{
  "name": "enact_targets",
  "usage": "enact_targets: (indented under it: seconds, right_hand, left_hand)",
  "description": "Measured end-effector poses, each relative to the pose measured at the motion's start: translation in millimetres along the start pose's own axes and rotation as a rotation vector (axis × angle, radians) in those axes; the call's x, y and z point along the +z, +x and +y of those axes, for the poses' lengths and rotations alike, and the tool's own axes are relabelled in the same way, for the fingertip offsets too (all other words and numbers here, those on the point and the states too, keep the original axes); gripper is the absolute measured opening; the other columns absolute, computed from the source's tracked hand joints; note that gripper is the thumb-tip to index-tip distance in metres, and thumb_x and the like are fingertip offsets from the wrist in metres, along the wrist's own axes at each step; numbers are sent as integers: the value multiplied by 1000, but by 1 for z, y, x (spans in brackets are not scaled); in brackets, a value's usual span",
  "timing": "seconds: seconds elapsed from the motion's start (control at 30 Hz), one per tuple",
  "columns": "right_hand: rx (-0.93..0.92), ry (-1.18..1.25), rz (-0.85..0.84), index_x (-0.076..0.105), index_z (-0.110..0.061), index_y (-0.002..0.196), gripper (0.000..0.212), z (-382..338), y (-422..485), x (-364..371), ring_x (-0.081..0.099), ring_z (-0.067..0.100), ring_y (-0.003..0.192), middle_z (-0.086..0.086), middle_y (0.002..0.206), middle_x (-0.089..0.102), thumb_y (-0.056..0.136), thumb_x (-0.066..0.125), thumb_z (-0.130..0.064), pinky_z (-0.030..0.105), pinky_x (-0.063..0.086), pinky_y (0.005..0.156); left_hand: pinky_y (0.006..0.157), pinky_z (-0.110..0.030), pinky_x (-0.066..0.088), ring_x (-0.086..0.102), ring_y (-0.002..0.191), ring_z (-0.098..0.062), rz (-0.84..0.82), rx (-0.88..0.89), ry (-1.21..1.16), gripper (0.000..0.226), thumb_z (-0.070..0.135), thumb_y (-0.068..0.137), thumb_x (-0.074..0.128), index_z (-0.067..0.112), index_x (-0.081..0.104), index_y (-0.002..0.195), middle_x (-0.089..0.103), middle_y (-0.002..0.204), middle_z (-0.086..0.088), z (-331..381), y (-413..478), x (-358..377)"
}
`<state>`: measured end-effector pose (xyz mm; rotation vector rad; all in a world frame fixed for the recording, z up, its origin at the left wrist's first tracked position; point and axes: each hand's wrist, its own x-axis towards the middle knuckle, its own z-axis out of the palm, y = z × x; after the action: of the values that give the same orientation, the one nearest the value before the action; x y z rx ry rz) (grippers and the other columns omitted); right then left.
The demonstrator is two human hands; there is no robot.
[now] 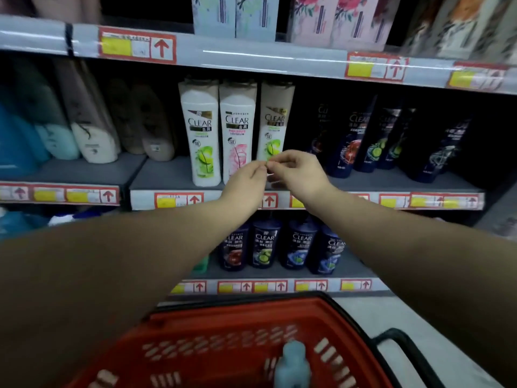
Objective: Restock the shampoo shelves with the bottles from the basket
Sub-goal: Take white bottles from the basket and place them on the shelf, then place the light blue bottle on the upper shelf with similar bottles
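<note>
My left hand (246, 183) and my right hand (296, 169) meet fingertip to fingertip in front of the middle shelf (167, 177). Their curled fingers pinch a small pale thing between them, too small to identify. Just behind the hands stand three white Clear shampoo bottles (200, 135), the rightmost partly hidden by my right hand. Below me is the red basket (223, 317), with one pale blue bottle (292, 365) upright in it.
Dark Clear bottles (361, 138) fill the middle shelf's right side, and more dark ones (264, 245) stand on the lower shelf. Beige and blue bottles (92, 130) lean at the left. Boxed packs (235, 15) sit on the top shelf. The basket's black handle (402, 345) sticks out right.
</note>
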<state>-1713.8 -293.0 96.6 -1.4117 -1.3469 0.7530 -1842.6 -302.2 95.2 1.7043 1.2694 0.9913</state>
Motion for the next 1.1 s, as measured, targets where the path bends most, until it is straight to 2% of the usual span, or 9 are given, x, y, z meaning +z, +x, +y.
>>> enact_targets:
  seconds: [0.13,0.23,0.37,0.47,0.6,0.73,0.9,1.03,1.1]
  right_hand:
    - [2,-78,-84,69,-7,95,10,-10,-59,0,66,16,63,9,81,70,93,66,-15,34,58,65]
    - [-9,-216,-190,69,-13,86,10,3,-109,0,65,17,65,8,75,69,93,65,-19,38,57,68]
    - [11,-372,-359,71,-9,90,12,36,-166,2,62,18,69,8,74,68,92,66,-19,36,53,68]
    - [27,-487,-452,73,-9,93,12,66,-194,3,62,13,75,2,82,70,91,68,-20,34,52,76]
    - [95,-641,-544,72,-10,101,15,100,-222,13,61,12,85,-1,93,69,90,69,-20,30,51,83]
    - [106,-860,-658,66,-14,116,28,122,-227,21,62,22,106,4,113,68,91,65,-26,31,48,90]
    - [150,-1046,-703,47,-13,142,52,145,-226,26,44,27,134,7,144,49,93,59,-29,34,37,110]
    - [180,-1089,-665,40,-18,146,59,161,-229,34,36,27,133,3,144,40,92,61,-26,44,36,111]
    - [186,-1066,-643,39,-18,147,60,167,-231,37,32,27,131,3,142,37,91,61,-19,42,36,110]
  left_hand:
    - [95,-43,51,62,104,-19,-17,2,-6,21,29,94,51,26,67,107,68,108,2,-13,-41,-17]
    - [89,-35,53,63,93,-16,-55,-7,84,14,27,93,56,27,68,100,70,99,3,-37,-80,-26]
    - [66,-27,47,56,73,-12,-162,-27,150,11,23,94,57,23,67,90,61,73,9,-66,-136,-34]
    - [63,-16,41,55,75,-3,-244,-49,200,14,24,95,55,20,69,95,62,82,11,-86,-169,-34]
    - [67,-26,48,59,73,-11,-252,-170,129,13,28,95,56,23,68,92,62,74,14,-125,-198,-23]
    - [82,-32,50,63,94,-12,-287,-198,117,12,28,95,56,28,67,89,65,85,15,-149,-202,-9]
    - [90,-37,53,64,103,-13,-317,-274,147,12,36,93,56,34,67,90,69,97,11,-176,-202,0]
    - [88,-29,48,62,102,-12,-335,-339,151,17,32,95,54,28,70,99,65,94,10,-197,-203,6]
    - [89,-31,47,64,103,-15,-331,-382,137,14,33,94,55,34,68,89,67,98,9,-209,-202,11]
